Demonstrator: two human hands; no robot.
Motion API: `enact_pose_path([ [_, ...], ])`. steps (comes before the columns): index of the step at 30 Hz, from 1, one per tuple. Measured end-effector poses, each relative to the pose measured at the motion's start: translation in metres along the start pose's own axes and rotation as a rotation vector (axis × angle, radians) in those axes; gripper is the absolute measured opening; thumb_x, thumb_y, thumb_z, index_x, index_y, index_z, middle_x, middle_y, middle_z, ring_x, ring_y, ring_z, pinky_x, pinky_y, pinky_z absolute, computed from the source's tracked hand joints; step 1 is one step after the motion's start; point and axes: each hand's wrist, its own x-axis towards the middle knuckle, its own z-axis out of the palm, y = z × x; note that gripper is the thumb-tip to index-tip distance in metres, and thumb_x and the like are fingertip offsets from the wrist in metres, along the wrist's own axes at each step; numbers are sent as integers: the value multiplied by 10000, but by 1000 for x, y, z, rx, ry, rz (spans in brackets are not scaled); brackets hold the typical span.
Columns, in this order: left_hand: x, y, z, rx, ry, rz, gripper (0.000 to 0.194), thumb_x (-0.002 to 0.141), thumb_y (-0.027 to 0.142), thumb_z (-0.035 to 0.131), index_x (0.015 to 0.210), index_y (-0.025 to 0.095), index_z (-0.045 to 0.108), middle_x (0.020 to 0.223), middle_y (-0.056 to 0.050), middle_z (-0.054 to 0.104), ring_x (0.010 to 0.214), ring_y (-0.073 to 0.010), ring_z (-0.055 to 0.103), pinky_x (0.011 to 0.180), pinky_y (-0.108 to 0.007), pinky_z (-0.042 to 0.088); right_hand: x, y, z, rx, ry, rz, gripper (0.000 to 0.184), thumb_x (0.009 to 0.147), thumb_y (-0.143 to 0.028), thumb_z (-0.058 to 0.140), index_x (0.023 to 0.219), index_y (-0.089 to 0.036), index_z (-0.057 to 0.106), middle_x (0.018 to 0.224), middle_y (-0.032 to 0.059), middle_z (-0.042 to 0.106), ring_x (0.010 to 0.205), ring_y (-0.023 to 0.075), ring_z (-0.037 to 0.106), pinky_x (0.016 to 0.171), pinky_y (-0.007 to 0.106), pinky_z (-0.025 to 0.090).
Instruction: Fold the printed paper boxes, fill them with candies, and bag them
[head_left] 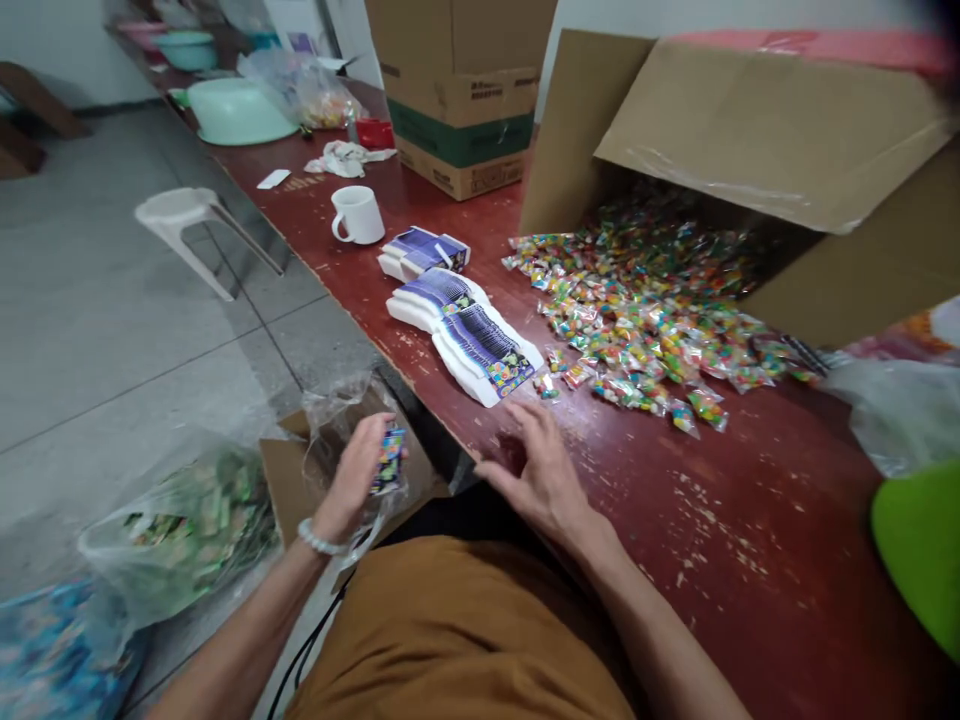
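My left hand (358, 470) is down beside the table, over an open clear plastic bag (341, 405) in a cardboard box, fingers closed on a small colourful packet (389, 460). My right hand (536, 470) lies open, fingers spread, on the red-brown table (720, 540) near its front edge. Just beyond it lies a fanned stack of flat white-and-purple cartons (469, 335). A second small stack of cartons (424, 252) sits behind. A heap of small candy packets (637, 320) spills from a big cardboard box (750, 140) lying on its side.
A white mug (358, 214), a crumpled cloth (346, 158), a mint basin (234, 110) and stacked cardboard boxes (459, 90) stand further back. On the floor: a white plastic stool (187, 215) and a bag of green packets (195, 520). A green object (919, 545) sits at right.
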Motion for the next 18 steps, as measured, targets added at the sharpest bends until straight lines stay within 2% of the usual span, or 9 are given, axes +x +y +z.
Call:
enact_pose_path([
  [1, 8, -4, -15, 172, 71, 43, 586, 836, 637, 563, 1211, 187, 578, 1069, -104, 694, 958, -245, 675, 822, -345, 522, 7, 10, -4, -21, 61, 40, 636, 830, -344, 683, 1390, -196, 421, 1328, 173, 499, 1236, 304, 505, 1010, 481, 459],
  [2, 15, -6, -25, 334, 121, 87, 618, 816, 617, 606, 1250, 178, 569, 1229, -143, 647, 1151, -294, 607, 975, -399, 459, 16, 20, -8, -45, 108, 73, 558, 857, -318, 644, 1363, -189, 448, 1292, 170, 525, 1200, 298, 530, 985, 474, 473],
  [4, 25, -4, -29, 574, 137, 277, 671, 840, 568, 600, 1360, 153, 512, 1408, -188, 534, 1327, -334, 468, 1115, -451, 322, 37, 38, -14, -119, 163, 100, 496, 876, -315, 610, 1333, -175, 481, 1270, 170, 547, 1170, 301, 542, 958, 466, 477],
  [6, 32, 4, -9, 753, 132, 523, 646, 898, 509, 536, 1426, 144, 469, 1477, -193, 473, 1381, -340, 402, 1150, -483, 256, 60, 48, -16, -256, 162, 133, 502, 880, -362, 614, 1323, -153, 503, 1290, 178, 550, 1190, 323, 513, 977, 474, 444],
  [8, 39, 15, 26, 919, 140, 757, 589, 935, 460, 486, 1445, 166, 472, 1517, -169, 443, 1418, -358, 339, 1159, -555, 192, 79, 50, -15, -427, 118, 231, 568, 870, -448, 631, 1318, -118, 516, 1313, 200, 543, 1192, 360, 485, 970, 496, 416],
  [10, 47, 25, 62, 1061, 88, 911, 569, 951, 442, 471, 1477, 226, 443, 1568, -117, 384, 1462, -376, 248, 1154, -637, 89, 92, 48, -11, -558, 71, 336, 642, 853, -551, 624, 1297, -94, 538, 1329, 221, 530, 1174, 388, 470, 942, 516, 400],
  [13, 62, 29, 96, 1183, 23, 990, 561, 954, 452, 461, 1478, 252, 446, 1582, -101, 355, 1472, -410, 206, 1110, -725, 12, 95, 49, -5, -618, 50, 380, 637, 850, -652, 567, 1209, -127, 604, 1329, 205, 532, 1168, 381, 454, 920, 507, 379],
  [15, 69, 27, 103, 1214, 15, 989, 582, 952, 481, 452, 1479, 234, 446, 1583, -117, 346, 1467, -419, 217, 1102, -736, 12, 93, 54, -2, -603, 81, 367, 601, 850, -670, 552, 1154, -158, 630, 1323, 180, 540, 1166, 365, 447, 916, 491, 366],
  [18, 73, 22, 102, 1230, 24, 978, 630, 949, 521, 434, 1493, 204, 422, 1589, -139, 320, 1469, -418, 214, 1105, -731, 25, 91, 60, 2, -545, 152, 389, 587, 798, -662, 621, 1115, -168, 631, 1310, 163, 546, 1164, 360, 444, 920, 485, 354],
])
